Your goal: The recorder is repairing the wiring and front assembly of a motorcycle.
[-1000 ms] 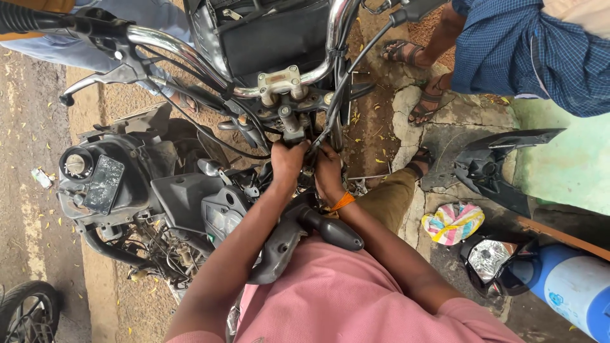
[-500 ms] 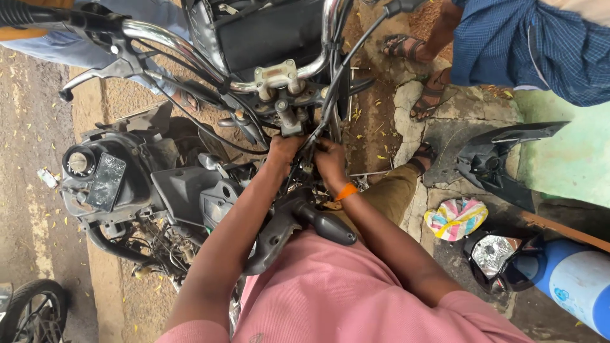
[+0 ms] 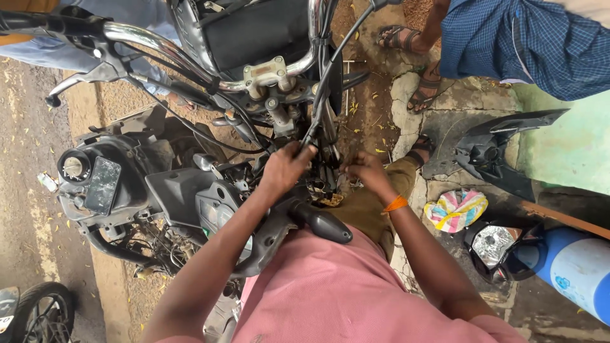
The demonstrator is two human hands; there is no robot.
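— While you were bent over the stripped motorcycle [image 3: 210,190], what did your hands have?

— Left hand [image 3: 287,166] was clenched round the black cable bundle [image 3: 321,95] just under the chrome handlebar [image 3: 159,47]; right hand [image 3: 366,173] pinched small parts beside the steering stem [image 3: 279,114], though what exactly I couldn't tell

— How did the cables feel?

— Light and springy, I judged, likely greasy; best gripped low, near the frame
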